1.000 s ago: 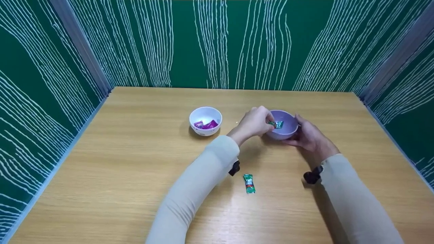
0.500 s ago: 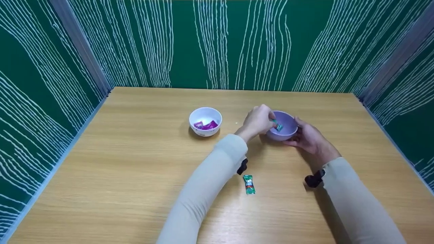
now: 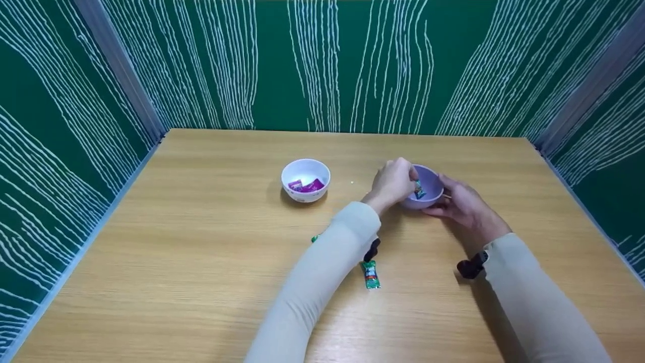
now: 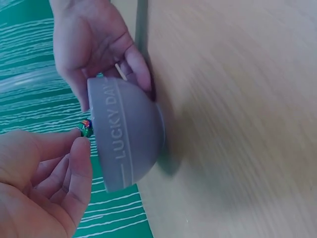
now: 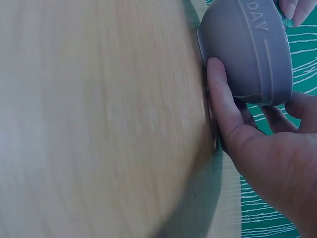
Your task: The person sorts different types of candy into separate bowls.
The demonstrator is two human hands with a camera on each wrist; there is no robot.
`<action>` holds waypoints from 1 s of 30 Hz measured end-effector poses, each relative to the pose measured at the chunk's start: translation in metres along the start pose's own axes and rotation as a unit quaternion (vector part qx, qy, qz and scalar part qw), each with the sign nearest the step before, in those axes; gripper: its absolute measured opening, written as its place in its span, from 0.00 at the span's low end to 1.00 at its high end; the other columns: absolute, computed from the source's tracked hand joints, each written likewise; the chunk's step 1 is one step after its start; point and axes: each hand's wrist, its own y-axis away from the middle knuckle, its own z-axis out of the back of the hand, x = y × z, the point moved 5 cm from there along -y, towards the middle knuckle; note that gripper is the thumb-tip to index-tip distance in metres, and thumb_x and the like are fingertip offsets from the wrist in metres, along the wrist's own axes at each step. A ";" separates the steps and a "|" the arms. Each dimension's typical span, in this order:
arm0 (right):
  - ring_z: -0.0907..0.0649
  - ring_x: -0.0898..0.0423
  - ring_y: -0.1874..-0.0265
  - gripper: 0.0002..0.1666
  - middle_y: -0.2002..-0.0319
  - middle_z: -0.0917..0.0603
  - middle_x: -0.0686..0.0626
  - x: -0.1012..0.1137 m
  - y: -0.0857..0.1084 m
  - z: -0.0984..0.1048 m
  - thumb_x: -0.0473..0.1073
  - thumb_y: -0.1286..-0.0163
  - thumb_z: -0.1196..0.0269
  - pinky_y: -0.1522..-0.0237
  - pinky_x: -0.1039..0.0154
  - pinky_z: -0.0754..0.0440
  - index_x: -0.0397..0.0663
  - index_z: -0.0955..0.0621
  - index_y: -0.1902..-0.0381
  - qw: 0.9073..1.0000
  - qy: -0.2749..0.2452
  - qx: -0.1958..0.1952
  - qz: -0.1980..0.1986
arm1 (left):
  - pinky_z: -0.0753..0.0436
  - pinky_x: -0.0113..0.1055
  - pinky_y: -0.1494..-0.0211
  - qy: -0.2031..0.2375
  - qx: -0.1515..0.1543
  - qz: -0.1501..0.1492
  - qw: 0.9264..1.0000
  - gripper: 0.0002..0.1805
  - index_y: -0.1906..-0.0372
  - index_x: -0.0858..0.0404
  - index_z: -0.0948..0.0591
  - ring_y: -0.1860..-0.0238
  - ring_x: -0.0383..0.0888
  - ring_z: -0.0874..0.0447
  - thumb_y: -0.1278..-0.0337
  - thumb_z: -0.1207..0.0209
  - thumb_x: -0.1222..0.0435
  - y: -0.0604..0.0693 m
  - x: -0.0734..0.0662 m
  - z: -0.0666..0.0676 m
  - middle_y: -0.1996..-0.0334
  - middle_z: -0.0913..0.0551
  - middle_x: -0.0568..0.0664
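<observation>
A green-wrapped candy (image 3: 420,190) is at the mouth of a purple bowl (image 3: 428,177), pinched between the thumb and forefinger of the person's left hand (image 3: 394,181). The head view sets it against the bowl's inside as a small crinkled strip; the left wrist view, from the side, shows it just above the rim, shiny green with a touch of red. The right wrist view catches only a sliver, beside left fingertips cut off by the frame.

The person's right hand (image 3: 466,206) grips the bowl's right side, one finger low near the foot. Only the left wrist view spells out LUCKY DAY on the wall; the right wrist view gives just DAY. A slim pale stick (image 4: 120,72) shows by the right fingers, too small to identify.

A second green candy (image 3: 371,275) lies on the wooden table (image 3: 201,227), and a green scrap (image 3: 315,238) shows beyond the left sleeve (image 3: 312,277), mostly hidden. Only the head view includes the white bowl (image 3: 297,195) with its magenta packets (image 3: 312,186).
</observation>
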 end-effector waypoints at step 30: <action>0.39 0.43 0.29 0.39 0.23 0.50 0.43 -0.003 0.001 0.000 0.62 0.19 0.56 0.34 0.45 0.26 0.62 0.50 0.17 1.000 -0.023 -0.003 -0.008 | 0.17 0.25 0.55 -0.016 0.075 -0.031 0.997 0.16 0.45 0.59 0.14 0.53 0.40 0.18 0.38 0.32 0.67 0.020 0.006 0.024 0.48 0.15 0.48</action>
